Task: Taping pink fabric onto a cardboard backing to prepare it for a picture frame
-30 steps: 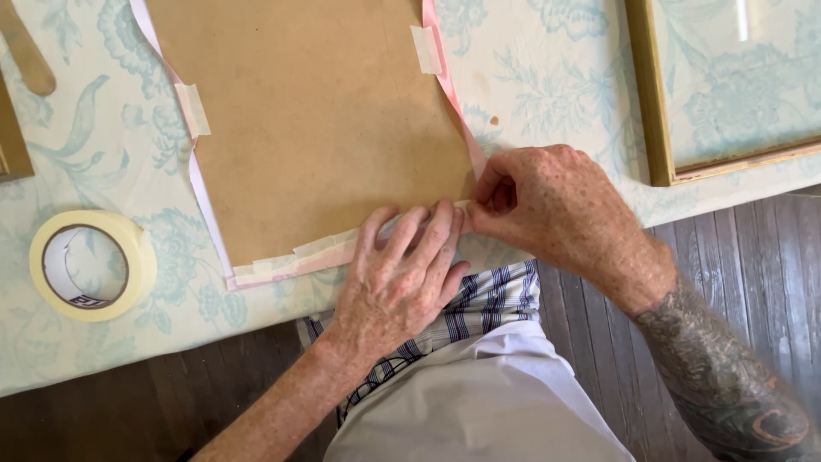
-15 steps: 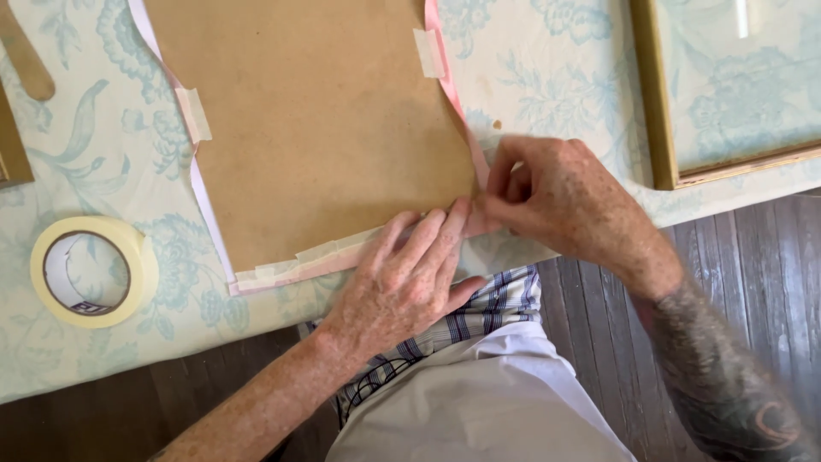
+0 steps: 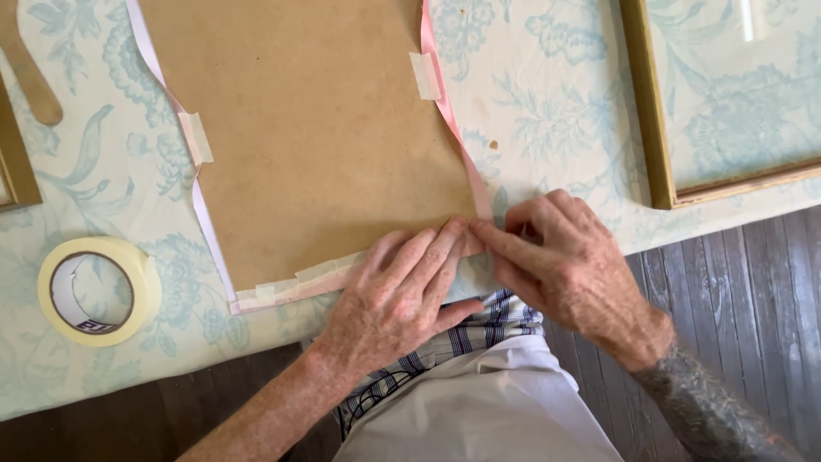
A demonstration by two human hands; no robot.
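Item: flat brown hardboard backing panel (image 3: 316,137), lying on the floral cloth-covered table (image 3: 547,111) with pink paper beneath. Left hand (image 3: 398,304) — fingers together, flat on the taped near edge. Right hand (image 3: 569,265) has shifted inward (a second ago it pinched higher), fingertips now pressing the corner strip down — tape seating.

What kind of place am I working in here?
Probably a home framing or craft table: a brown backing board being taped, a masking tape roll, a gilt frame, a floral tablecloth and a wood floor.
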